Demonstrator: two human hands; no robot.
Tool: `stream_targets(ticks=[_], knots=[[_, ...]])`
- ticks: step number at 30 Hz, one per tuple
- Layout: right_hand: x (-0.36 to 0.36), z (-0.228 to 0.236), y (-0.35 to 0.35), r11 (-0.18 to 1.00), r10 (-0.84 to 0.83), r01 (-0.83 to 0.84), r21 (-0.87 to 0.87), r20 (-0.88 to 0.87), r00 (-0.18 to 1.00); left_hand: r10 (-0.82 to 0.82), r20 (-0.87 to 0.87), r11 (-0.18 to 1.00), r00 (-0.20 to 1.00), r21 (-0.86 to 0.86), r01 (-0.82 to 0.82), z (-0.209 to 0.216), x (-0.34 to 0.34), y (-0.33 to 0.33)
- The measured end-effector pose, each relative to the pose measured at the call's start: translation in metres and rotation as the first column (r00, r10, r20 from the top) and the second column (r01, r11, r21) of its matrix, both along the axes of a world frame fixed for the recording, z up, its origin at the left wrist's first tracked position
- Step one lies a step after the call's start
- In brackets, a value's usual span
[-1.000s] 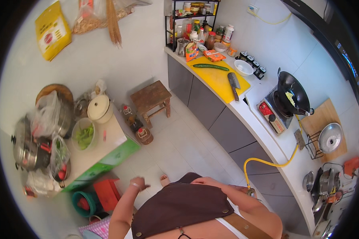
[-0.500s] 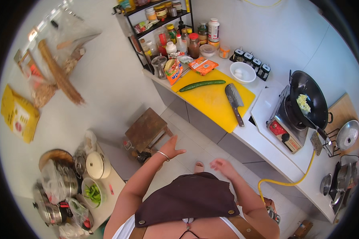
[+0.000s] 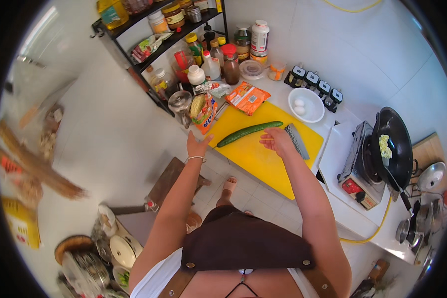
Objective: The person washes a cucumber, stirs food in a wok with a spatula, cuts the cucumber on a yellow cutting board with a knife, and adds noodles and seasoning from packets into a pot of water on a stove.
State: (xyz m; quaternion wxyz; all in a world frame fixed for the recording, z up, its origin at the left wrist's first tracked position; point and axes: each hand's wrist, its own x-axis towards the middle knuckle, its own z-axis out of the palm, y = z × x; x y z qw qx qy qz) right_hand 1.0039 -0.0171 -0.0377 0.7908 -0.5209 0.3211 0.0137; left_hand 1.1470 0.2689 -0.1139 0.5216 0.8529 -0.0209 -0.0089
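Observation:
A long green cucumber (image 3: 249,133) lies across the yellow cutting board (image 3: 256,166). My right hand (image 3: 279,141) hovers over the board beside the cucumber's right end, its fingers loosely bent and apart with nothing in them. Under my right wrist lies a cleaver (image 3: 297,142) with a dark, patterned blade; its handle is hidden by my forearm. My left hand (image 3: 198,146), with a bracelet on its wrist, is at the counter's front edge, empty and with fingers spread. Closest to it are the board's left corner and an open orange food packet (image 3: 203,115).
Behind the board are a flat orange packet (image 3: 248,98) and a white bowl (image 3: 307,105) of eggs. Further right, a black wok (image 3: 398,131) holding yellow food sits on a portable gas stove (image 3: 355,171). A spice rack (image 3: 149,59) with jars stands left; a wooden stool (image 3: 166,181) is below.
I have come closer to the counter. Both hands have moved forward: the right from beside my apron to over the board, the left from above the floor to the counter edge.

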Motion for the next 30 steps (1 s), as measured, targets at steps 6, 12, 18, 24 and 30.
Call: stream_targets(ticks=[6, 12, 18, 24, 30], knots=[[0.115, -0.034, -0.015, 0.968, -0.241, 0.208, -0.138, -0.301, 0.923, -0.058, 0.031, 0.868, 0.998, -0.493, 0.066, -0.024, 0.059, -0.039], [0.168, -0.067, -0.016, 0.985, -0.168, 0.167, -0.05, -0.522, 0.836, 0.011, -0.072, 0.695, 0.997, -0.717, -0.06, -0.036, 0.06, -0.05], [0.166, -0.072, -0.001, 0.934, -0.319, 0.349, 0.072, -0.267, 0.909, -0.056, -0.184, 0.727, 0.981, -0.681, -0.086, -0.05, 0.067, -0.031], [0.099, -0.016, 0.0, 0.908, -0.399, 0.394, 0.142, 0.006, 0.917, -0.139, -0.142, 0.763, 0.98, -0.646, 0.014, -0.025, 0.059, -0.037], [-0.075, 0.022, 0.05, 0.78, -0.622, 0.585, 0.221, 0.172, 0.764, -0.329, 0.131, 0.8, 0.935, -0.488, 0.35, 0.004, 0.041, -0.026]])
